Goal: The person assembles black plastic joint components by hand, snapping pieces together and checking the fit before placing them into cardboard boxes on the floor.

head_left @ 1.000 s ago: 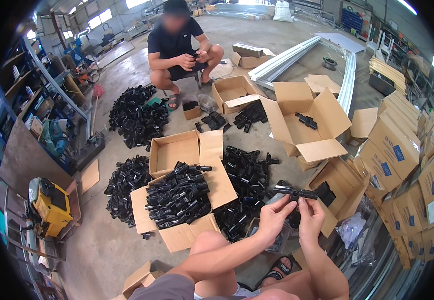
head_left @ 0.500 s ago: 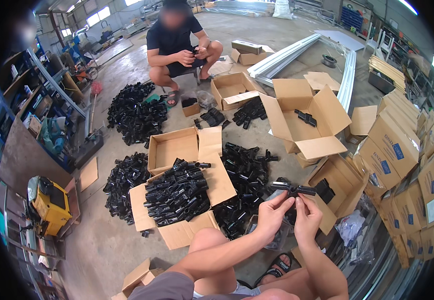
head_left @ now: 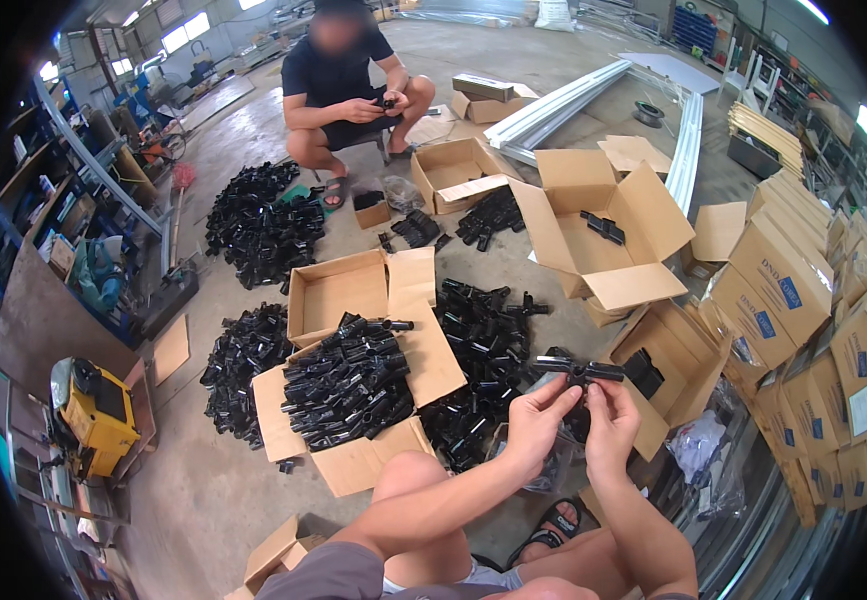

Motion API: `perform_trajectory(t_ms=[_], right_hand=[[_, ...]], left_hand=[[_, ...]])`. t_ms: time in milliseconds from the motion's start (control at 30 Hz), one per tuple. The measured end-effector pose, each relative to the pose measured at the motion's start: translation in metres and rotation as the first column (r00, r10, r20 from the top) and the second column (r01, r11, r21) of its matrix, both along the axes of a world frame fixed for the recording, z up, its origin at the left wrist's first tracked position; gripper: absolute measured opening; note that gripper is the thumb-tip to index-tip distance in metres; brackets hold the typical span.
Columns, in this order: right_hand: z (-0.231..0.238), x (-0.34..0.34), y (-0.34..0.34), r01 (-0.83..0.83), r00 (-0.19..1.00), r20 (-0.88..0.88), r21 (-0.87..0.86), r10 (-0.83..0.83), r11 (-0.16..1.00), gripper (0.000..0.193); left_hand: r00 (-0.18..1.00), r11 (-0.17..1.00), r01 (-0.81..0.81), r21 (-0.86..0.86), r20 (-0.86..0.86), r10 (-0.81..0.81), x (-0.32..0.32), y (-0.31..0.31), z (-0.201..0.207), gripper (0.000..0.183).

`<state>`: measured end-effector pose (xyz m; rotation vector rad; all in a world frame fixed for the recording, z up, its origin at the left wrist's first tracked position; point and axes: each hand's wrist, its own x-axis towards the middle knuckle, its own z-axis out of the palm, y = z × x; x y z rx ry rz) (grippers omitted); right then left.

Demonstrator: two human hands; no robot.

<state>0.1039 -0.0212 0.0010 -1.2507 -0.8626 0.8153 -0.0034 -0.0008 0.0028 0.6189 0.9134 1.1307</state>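
Observation:
Both my hands pinch one black plastic fitting (head_left: 599,371) with tube-like arms spreading to either side. My left hand (head_left: 537,425) grips it from the left with thumb and fingertips. From the right, my right hand (head_left: 611,430) closes its fingertips on the same fitting, close beside the left thumb. My fingers hide its lower middle. Just left of my hands lies a loose pile of black fittings (head_left: 484,330). Left of that, an open carton (head_left: 444,345) is heaped with similar fittings (head_left: 349,385). To the right, an open carton (head_left: 689,350) holds several black pieces (head_left: 644,373).
Opposite me a person (head_left: 339,80) squats, holding a small black piece. More black piles (head_left: 264,225) lie on the left. A large open carton (head_left: 644,275) stands ahead; stacked cartons (head_left: 779,290) and metal profiles (head_left: 754,550) line the right. A yellow machine (head_left: 99,420) stands far left.
The view has shifted slightly, moving the surroundings a little left and up. My hands keep their pinch on the black fitting, with hardly any change in pose.

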Motion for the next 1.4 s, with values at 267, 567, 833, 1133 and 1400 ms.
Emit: perform_trajectory(t_ms=[267, 567, 833, 1133, 1400], right_hand=[[0.003, -0.003, 0.0, 0.011, 0.998, 0.056, -0.01, -0.01, 1.0, 0.018], [0.002, -0.007, 0.001, 0.03, 0.996, 0.086, 0.012, -0.031, 0.999, 0.016], [0.015, 0.002, 0.001, -0.146, 0.899, -0.432, -0.154, 0.066, 0.977, 0.013], [0.011, 0.014, 0.002, -0.212, 0.883, -0.452, -0.147, 0.125, 0.966, 0.014], [0.018, 0.021, 0.003, -0.29, 0.786, -0.605, -0.18, 0.127, 0.94, 0.01]], left_hand=[[1.0, 1.0, -0.019, -0.017, -0.004, 0.019, 0.0, 0.002, -0.006, 0.041], [1.0, 0.999, -0.022, -0.031, 0.02, 0.022, 0.0, 0.0, -0.001, 0.042], [0.998, 0.998, 0.025, -0.058, 0.061, -0.022, -0.007, 0.0, 0.001, 0.04], [0.999, 0.994, 0.052, -0.093, 0.011, -0.052, -0.005, 0.0, 0.005, 0.04], [0.999, 0.997, 0.052, -0.055, 0.011, -0.051, -0.003, -0.001, 0.008, 0.04]])
